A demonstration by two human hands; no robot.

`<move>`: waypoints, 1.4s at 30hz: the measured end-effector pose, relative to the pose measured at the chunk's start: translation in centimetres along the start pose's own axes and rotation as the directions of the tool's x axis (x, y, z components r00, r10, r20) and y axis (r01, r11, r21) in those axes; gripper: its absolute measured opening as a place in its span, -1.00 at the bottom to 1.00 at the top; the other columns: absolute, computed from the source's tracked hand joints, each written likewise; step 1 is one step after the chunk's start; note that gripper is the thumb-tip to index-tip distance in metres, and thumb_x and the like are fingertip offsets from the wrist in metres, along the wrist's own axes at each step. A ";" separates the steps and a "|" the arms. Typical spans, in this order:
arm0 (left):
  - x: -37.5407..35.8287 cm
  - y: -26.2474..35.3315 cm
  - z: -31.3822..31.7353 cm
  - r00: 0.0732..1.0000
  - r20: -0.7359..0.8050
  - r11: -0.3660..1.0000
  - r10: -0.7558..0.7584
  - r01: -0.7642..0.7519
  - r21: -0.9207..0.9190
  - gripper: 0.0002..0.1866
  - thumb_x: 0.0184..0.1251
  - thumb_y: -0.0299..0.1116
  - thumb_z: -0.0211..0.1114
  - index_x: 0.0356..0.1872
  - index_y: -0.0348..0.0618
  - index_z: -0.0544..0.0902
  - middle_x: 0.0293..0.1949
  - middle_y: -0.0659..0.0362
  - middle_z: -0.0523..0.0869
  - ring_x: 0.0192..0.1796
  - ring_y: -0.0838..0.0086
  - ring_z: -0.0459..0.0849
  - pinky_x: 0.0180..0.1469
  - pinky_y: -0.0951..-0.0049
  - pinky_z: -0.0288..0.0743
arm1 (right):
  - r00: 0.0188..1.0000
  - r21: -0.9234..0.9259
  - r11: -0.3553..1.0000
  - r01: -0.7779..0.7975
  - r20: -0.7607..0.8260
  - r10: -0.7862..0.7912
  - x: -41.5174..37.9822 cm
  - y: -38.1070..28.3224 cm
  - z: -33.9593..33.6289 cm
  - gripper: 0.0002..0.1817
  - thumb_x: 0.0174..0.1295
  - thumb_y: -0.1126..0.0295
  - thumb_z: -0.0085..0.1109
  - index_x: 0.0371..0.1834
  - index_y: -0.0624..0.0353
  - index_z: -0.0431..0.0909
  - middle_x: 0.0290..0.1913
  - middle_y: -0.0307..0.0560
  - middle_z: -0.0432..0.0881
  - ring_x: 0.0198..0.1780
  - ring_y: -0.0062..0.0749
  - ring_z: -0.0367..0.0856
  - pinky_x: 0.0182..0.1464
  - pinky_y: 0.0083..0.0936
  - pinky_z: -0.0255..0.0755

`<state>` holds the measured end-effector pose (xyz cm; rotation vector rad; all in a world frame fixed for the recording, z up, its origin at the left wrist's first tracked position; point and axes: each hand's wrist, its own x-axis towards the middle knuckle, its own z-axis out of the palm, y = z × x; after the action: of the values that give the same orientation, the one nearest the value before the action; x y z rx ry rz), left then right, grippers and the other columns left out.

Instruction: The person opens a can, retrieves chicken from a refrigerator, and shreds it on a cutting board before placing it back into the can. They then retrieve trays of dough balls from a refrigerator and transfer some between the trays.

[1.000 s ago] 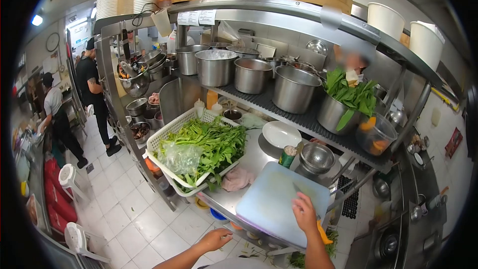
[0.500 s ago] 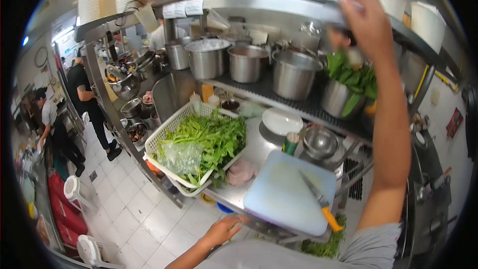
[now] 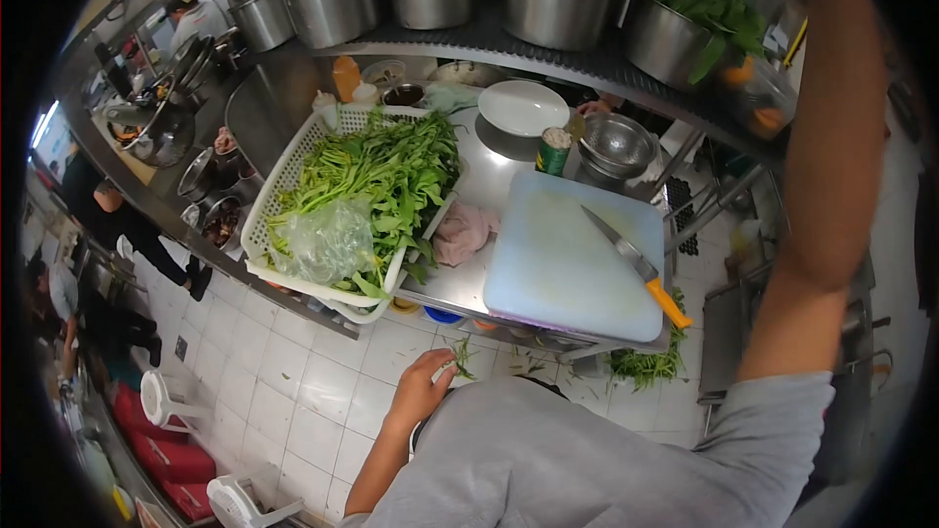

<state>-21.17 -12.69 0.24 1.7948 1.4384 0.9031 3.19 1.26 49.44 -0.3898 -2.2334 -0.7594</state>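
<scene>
My left hand (image 3: 424, 386) hangs low in front of my waist with its fingers curled. Green bits show by its fingertips; I cannot tell what is in it. My right arm (image 3: 804, 235) stretches up past the upper right, its hand out of view. On the steel counter lies a pale blue cutting board (image 3: 562, 259), with an orange-handled knife (image 3: 636, 264) across its right part. To its left stands a white plastic basket (image 3: 262, 220) full of leafy greens (image 3: 377, 176), a clear plastic bag (image 3: 328, 240) on top. A pinkish cloth (image 3: 465, 233) sits between basket and board.
Steel pots (image 3: 558, 5) line the shelf above; one pot (image 3: 665, 39) at its right holds green leaves. Behind the board are a white plate (image 3: 523, 108), a green can (image 3: 554, 152) and steel bowls (image 3: 618, 144). Cut greens (image 3: 650, 364) lie low at right. People stand at left.
The view has tipped downward. My right hand, earlier blurred at the upper shelf, has gone out of the top of the view. My left hand stays low near my waist.
</scene>
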 end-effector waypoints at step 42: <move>-18.2 -16.4 8.2 0.882 0.023 0.882 -0.471 0.471 0.006 -0.74 0.26 -0.31 0.22 -0.09 -0.19 0.61 -0.08 0.03 0.64 -0.06 0.12 0.63 0.00 0.27 0.52 | -0.081 -0.467 0.371 -0.803 0.702 0.708 -68.3 -26.6 30.3 -0.59 0.19 0.26 0.07 0.10 0.13 0.53 0.25 0.10 0.40 0.22 -0.02 0.39 0.21 -0.27 0.30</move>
<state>-25.82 -28.16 -19.86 1.3503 1.7520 0.6218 20.68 -3.76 -27.75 -2.2264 -2.1693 0.3776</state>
